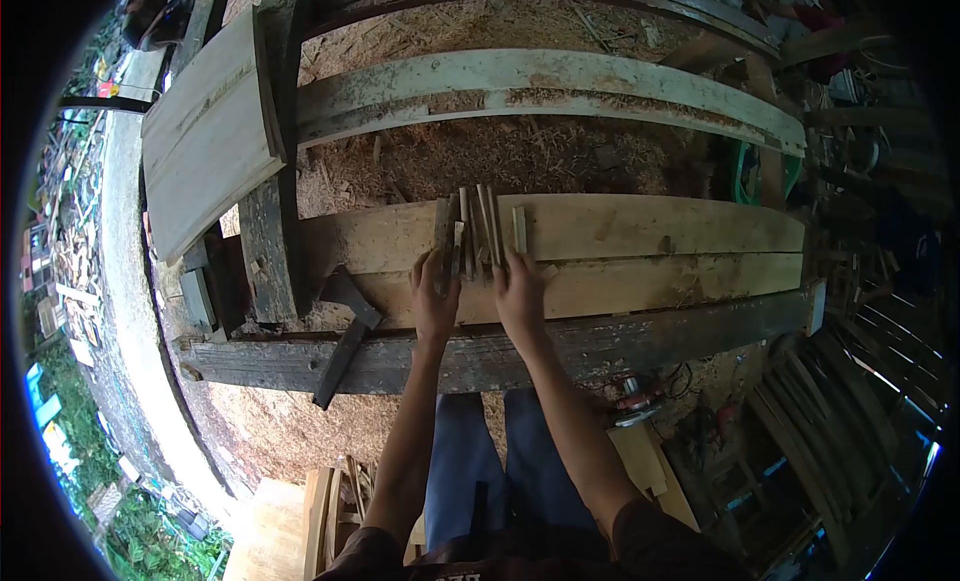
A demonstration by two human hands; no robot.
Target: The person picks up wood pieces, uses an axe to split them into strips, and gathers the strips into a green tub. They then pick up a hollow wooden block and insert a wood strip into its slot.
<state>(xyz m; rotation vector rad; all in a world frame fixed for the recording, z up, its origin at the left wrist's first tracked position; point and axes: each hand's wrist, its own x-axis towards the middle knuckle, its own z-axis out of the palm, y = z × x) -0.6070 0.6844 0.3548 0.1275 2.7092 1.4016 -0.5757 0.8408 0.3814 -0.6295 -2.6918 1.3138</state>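
Observation:
Several thin wooden sticks (466, 226) lie side by side on a light plank (620, 226), pointing away from me. My left hand (435, 296) is closed around the near end of the darker sticks on the left side of the group. On the other side, my right hand (520, 296) has its fingers closed at the near ends of the paler sticks (489, 221). A short pale wood strip (519, 230) lies just beyond the right fingertips. To the left of my left hand rests a dark axe-like tool (349, 311), its handle hanging over the near beam.
A thick weathered beam (590, 353) runs along the near edge of the bench. A wide board (210, 131) leans at the upper left. Another long plank (550, 76) lies beyond a floor of shavings. A power tool (636, 401) sits low right, near stacked curved wood pieces (810, 431).

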